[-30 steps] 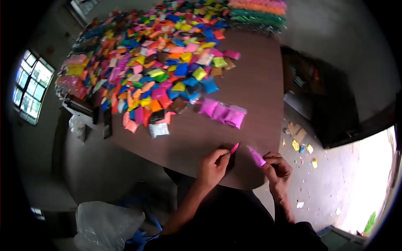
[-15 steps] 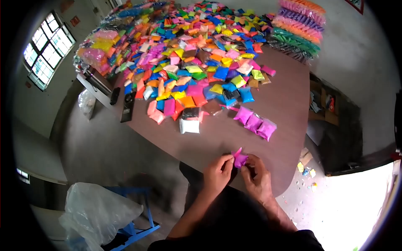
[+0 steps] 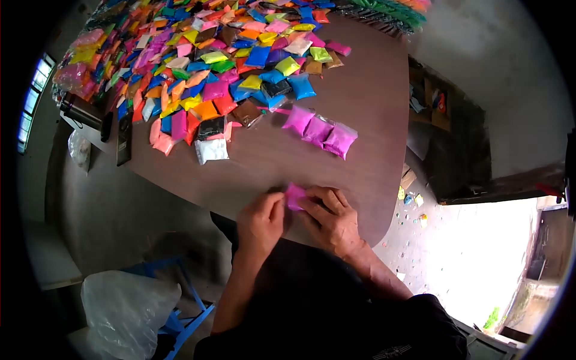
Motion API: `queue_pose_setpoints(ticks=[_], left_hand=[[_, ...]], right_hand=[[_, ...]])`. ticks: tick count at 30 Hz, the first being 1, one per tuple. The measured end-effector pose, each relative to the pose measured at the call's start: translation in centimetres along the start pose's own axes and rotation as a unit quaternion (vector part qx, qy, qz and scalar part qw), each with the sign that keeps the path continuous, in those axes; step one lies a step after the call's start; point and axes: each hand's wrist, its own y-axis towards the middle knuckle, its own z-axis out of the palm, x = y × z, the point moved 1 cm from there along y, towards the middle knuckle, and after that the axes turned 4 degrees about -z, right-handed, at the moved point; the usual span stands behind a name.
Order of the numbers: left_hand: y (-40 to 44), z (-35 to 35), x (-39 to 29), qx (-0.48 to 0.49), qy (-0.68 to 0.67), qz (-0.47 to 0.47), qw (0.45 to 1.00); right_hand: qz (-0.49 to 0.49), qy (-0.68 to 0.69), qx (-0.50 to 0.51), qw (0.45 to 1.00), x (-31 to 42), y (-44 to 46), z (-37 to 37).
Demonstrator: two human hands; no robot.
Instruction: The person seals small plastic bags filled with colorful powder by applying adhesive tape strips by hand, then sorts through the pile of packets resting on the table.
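Observation:
A small magenta packet (image 3: 294,197) is held between my hands just above the near edge of the table. My left hand (image 3: 260,221) pinches it at its left side, thumb and fingers pressed together. From the right, my right hand (image 3: 333,217) grips the same packet, its fingers partly covering it. Motion blurs the packet a little. Beyond the hands lies a joined row of purple packets (image 3: 319,132), flat on the table. A white packet (image 3: 212,151) with a black one (image 3: 212,128) touching it lies farther left.
A large heap of colourful packets (image 3: 210,90) covers the far part of the brown table (image 3: 258,171). A dark flask (image 3: 81,113) and a remote control (image 3: 124,139) are at the left edge. A plastic bag (image 3: 129,306) rests on a blue frame (image 3: 189,315) at lower left.
The camera view has turned, so the table and heap appear farther left and higher. My right hand's fingers have moved over the packet; both hands stay at it.

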Motion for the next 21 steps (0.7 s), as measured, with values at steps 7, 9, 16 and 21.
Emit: queue_pose_setpoints(ticks=[7, 9, 16, 21], left_hand=[[1.2, -1.1, 0.6, -0.004, -0.042, -0.046, 0.998], [0.5, -1.1, -0.8, 0.015, -0.051, -0.033, 0.998], [0.0, -0.2, 0.4, 0.022, 0.03, 0.005, 0.999], [0.9, -1.5, 0.7, 0.004, -0.011, -0.041, 0.999]], right_hand=[[0.009, -0.008, -0.008, 1.0, 0.0, 0.1, -0.2], [0.021, -0.008, -0.009, 1.0, 0.1, 0.0, -0.4], [0.015, -0.01, -0.016, 1.0, -0.3, -0.4, -0.2], [0.036, 0.02, -0.021, 0.999, -0.1, -0.4, 0.1]])
